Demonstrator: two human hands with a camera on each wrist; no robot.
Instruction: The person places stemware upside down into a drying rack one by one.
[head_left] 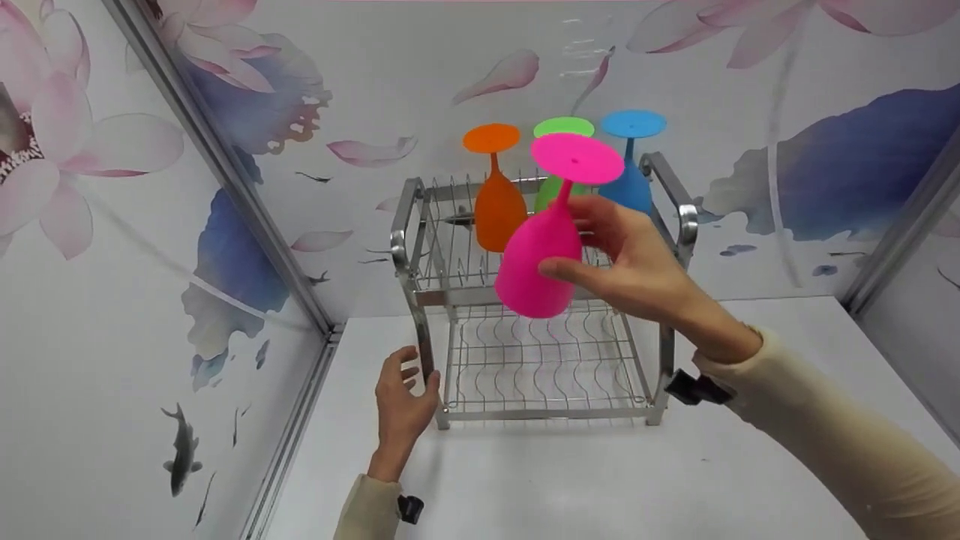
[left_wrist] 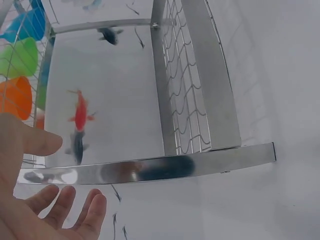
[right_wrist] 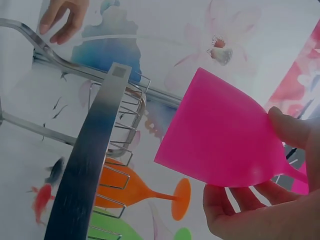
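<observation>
My right hand (head_left: 637, 259) grips a pink goblet (head_left: 541, 262) upside down by its bowl, foot uppermost, in front of the upper tier of a metal dish rack (head_left: 525, 412). In the right wrist view the pink goblet (right_wrist: 225, 135) sits between thumb and fingers, apart from the rack's front bar. Behind it an orange goblet (head_left: 500, 214), a green goblet (head_left: 559, 126) partly hidden by the pink one, and a blue goblet (head_left: 630, 184) stand inverted on the upper tier. My left hand (head_left: 405, 401), fingers loosely bent, is beside the rack's left front post (left_wrist: 150, 169) and holds nothing.
The rack's lower tier (head_left: 540, 360) is a wavy wire grid with no dishes on it. White table surface (head_left: 570, 480) extends in front of the rack. Flower-patterned panels (head_left: 247, 247) enclose the left, back and right sides.
</observation>
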